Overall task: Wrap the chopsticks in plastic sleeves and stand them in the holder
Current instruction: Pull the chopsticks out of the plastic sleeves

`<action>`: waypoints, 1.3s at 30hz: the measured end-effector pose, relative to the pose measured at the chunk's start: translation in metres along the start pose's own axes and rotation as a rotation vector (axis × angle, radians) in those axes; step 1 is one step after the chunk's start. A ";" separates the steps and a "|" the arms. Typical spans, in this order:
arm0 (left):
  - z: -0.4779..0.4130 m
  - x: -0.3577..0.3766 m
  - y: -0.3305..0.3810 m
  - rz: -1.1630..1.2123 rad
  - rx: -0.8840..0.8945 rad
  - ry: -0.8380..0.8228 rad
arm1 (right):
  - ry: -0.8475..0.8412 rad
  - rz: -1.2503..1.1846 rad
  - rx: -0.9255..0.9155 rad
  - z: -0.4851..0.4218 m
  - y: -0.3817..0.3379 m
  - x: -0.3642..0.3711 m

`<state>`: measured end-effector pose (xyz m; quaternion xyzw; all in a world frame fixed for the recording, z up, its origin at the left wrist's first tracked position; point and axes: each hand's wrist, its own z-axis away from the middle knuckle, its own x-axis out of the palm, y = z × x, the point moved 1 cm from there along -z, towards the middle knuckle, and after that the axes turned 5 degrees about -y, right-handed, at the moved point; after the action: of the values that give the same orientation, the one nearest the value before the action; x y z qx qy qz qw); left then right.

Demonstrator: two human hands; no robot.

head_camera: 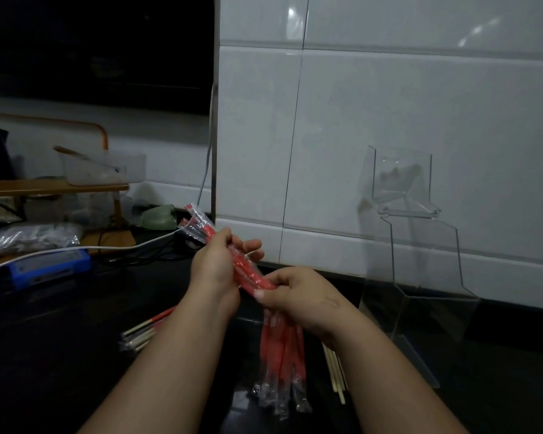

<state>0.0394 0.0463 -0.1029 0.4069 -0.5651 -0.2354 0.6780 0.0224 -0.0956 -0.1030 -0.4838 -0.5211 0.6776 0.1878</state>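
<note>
**Both hands square up a bundle of red sleeves**

Both hands are busy with one thing. The left hand (215,264) is curled round the middle of a bundle of red-and-clear sleeves (248,270), fingers wrapped over the top and thumb side toward the camera. The right hand (301,296) pinches the bundle's near end, thumb on the near side and fingers folded over it. The bundle slants up and away from the right hand, through the left, with its clear ends fanning out beyond the left knuckles. Whether each sleeve already has chopsticks in it is hard to tell.

Both forearms reach in from the bottom edge and meet over the dark counter (76,355), wrists slightly bent inward, and the hands are raised off the surface.

This looks like a gathering or sorting step, either evening up the bundle or picking one sleeve out of it. Standing anything in the holder has not yet begun. The clear acrylic holder (403,180) is to the right of the right hand and farther back, against the tiled wall, and looks empty.

More red sleeves (281,355) show below the right wrist; I cannot tell if they hang from the hand or lie on the counter. Bare chopsticks (334,368) lie just right of them, and another few sticks (145,332) lie left of the left forearm.

Next, a firm hold with one hand would free the other to carry to the holder.
</note>
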 end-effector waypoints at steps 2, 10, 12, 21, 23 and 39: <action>0.001 0.000 0.001 -0.001 0.016 0.025 | 0.016 0.055 0.042 -0.001 0.003 -0.003; 0.002 0.002 0.003 0.147 0.063 0.102 | -0.067 0.046 0.066 0.006 -0.002 -0.002; 0.002 0.003 0.003 0.132 0.048 0.081 | -0.091 -0.029 0.052 0.007 -0.004 -0.001; 0.004 0.003 0.004 0.047 0.032 0.088 | -0.094 -0.005 0.062 0.013 -0.010 -0.003; 0.005 0.005 0.002 0.017 0.016 0.046 | -0.098 -0.122 0.076 0.013 -0.011 -0.005; 0.009 0.007 -0.009 -0.218 -0.081 -0.270 | 0.088 -0.175 0.170 0.012 -0.008 -0.016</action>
<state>0.0336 0.0333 -0.1058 0.4029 -0.5936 -0.3825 0.5822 0.0179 -0.1111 -0.0890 -0.4483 -0.4932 0.6785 0.3091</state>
